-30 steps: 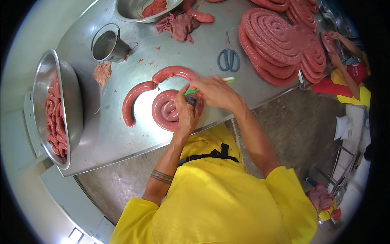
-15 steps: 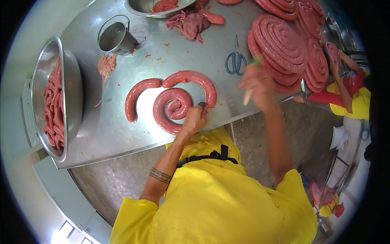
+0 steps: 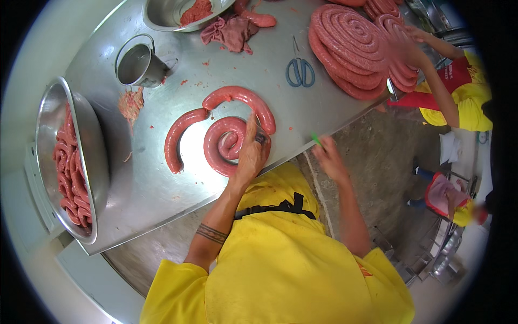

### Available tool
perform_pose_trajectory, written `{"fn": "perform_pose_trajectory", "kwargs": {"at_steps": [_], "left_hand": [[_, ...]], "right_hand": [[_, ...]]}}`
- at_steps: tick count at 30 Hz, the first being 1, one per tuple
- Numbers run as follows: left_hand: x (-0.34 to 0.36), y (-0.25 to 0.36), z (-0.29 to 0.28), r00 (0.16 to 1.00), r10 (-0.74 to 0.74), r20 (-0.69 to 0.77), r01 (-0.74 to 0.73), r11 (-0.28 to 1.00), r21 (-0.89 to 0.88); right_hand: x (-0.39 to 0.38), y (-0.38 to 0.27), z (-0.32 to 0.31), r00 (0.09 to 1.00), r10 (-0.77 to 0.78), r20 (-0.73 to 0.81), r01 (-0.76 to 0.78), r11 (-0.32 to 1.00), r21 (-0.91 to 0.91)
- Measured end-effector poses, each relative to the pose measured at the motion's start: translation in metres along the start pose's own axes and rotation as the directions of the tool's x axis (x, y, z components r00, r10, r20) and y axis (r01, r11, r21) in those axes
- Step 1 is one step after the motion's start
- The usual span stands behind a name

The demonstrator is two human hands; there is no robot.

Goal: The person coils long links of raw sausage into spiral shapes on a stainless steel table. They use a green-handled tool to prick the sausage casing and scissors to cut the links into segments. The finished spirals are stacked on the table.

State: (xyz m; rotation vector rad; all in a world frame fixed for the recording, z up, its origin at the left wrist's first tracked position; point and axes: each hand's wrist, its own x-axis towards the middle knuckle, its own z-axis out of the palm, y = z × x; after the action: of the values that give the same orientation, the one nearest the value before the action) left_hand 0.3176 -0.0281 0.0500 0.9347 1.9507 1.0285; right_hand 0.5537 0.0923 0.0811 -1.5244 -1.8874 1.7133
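A long pink-red sausage (image 3: 216, 128) lies coiled in a spiral on the steel table, its outer length arching round the far side. My left hand (image 3: 252, 153) is closed over the coil's right side, one finger stretched forward along it. A dark mark or band shows on this hand. Just past the table's near edge, my right hand (image 3: 330, 162) pinches a small bright green object (image 3: 317, 140) whose kind I cannot make out. Left of the coil lies a separate curved sausage piece (image 3: 181, 135), its far end against the arching length.
A steel basin (image 3: 100, 162) of sausages stands at the left. Beyond are a metal bucket (image 3: 141, 65), a meat scrap (image 3: 131, 106), a cloth (image 3: 232, 33), a meat bowl (image 3: 162, 21) and blue-handled scissors (image 3: 300, 73). Large sausage coils (image 3: 350, 48) are stacked right, beside a co-worker's arm (image 3: 440, 89).
My right hand has swung down and nearer from beside the stacked coils, with the green object. My left hand has shifted over the coil, a finger now extended. The co-worker's hands have reached onto the stacks.
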Motion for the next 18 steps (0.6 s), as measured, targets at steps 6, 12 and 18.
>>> {"fn": "perform_pose_trajectory", "kwargs": {"at_steps": [6,12,18], "left_hand": [[-0.016,-0.001,-0.008,0.954,0.292,-0.067,-0.291,0.957,0.017],[-0.012,-0.013,0.025,0.968,0.097,0.232,-0.058,0.984,-0.171],[0.002,-0.022,0.022,0.952,-0.181,0.248,0.217,0.967,-0.129]], "right_hand": [[0.037,-0.069,0.062,0.766,-0.458,0.452,0.532,0.845,-0.044],[-0.026,-0.083,-0.004,0.864,-0.503,-0.01,0.497,0.856,-0.138],[-0.142,-0.063,-0.2,0.841,-0.184,-0.509,0.538,0.184,0.822]]}}
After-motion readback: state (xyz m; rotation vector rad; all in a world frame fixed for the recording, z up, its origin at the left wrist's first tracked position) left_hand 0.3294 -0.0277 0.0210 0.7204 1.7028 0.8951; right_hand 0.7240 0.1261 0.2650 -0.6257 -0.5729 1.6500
